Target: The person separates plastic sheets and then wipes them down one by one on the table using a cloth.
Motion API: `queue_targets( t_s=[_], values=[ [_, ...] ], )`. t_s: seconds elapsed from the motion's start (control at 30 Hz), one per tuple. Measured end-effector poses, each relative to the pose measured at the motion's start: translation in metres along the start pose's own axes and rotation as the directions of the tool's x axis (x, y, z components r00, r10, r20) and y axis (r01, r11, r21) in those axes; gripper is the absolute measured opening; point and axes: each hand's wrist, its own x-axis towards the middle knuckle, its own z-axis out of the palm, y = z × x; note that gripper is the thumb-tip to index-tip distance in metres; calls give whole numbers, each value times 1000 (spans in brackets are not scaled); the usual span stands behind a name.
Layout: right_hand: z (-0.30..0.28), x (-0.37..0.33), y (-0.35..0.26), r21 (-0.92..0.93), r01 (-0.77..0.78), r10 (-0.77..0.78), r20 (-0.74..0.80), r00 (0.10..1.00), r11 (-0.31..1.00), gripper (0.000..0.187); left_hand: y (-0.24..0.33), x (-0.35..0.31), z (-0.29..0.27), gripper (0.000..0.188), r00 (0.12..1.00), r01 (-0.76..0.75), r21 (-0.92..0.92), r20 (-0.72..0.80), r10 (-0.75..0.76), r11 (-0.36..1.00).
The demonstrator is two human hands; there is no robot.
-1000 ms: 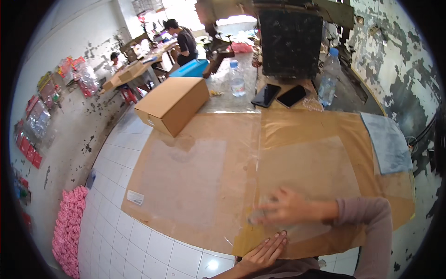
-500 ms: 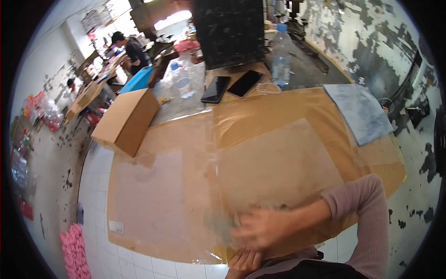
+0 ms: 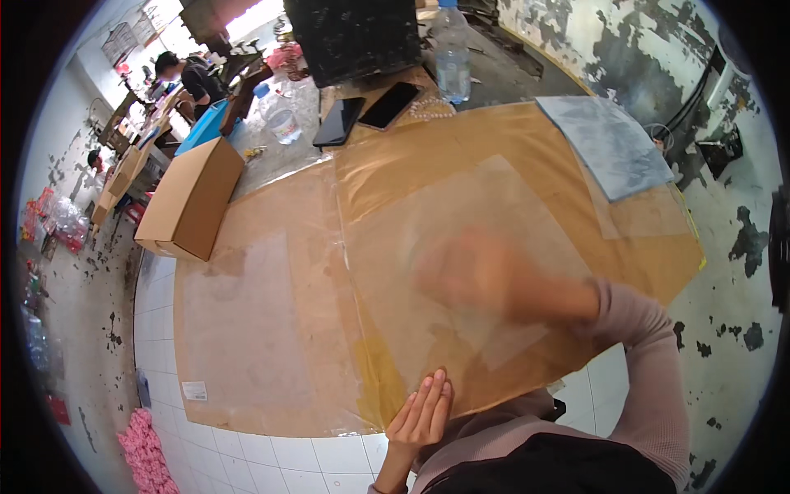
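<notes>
Left hand (image 3: 422, 410), fingers together, flat at the near edge of the cover (image 3: 387, 156), probably steadying it; right hand (image 3: 481, 276) over the sheet (image 3: 498, 188), grip too blurred to tell.

Right wall (image 3: 650, 41) is honestly rough, paint flaking off in big grey patches. Left wall (image 3: 82, 346) has dark marks too. Floor (image 3: 255, 451) is white square tile, and bright light (image 3: 257, 16) comes in at the far left end.

milky sheet (image 3: 494, 189), brn tbl cover (image 3: 461, 136); tan box (image 3: 193, 198) 9 o'clk; mottled gry-blue panel (image 3: 609, 146) 2 o'clk; pink bundle (image 3: 146, 453) 8 o'clk.
</notes>
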Motion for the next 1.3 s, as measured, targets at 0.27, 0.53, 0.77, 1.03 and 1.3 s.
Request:
queue_targets(
  t_s=[0.27, 0.53, 0.77, 1.03, 1.3],
  values=[
    [-30, -113, -42, -136, -355, 365, 57, 929, 925, 39, -3, 3, 1, 7, 994, -48, -5, -103, 47, 999],
    [-62, -153, -7, -116, -763, 720, -266, 641, 636, 34, -25, -14, -20, 12, 982, -179, -507, -34, 188, 843],
    [-58, -150, -10, -55, -731, 683, -315, 659, 680, 35, -95, 91, -78, 22, 914, 279, -847, 90, -395, 453],
    [-59, -180, -13, 132, -900, 829, -462, 314, 415, 31, -131, 229, 10, 7, 883, 437, -687, 206, -422, 580],
    [-110, -172, -15, 728, -388, 652, -683, -330, 566, 31, -129, 175, 110, 31, 934, 322, -404, 283, -218, 856]
  ],
)
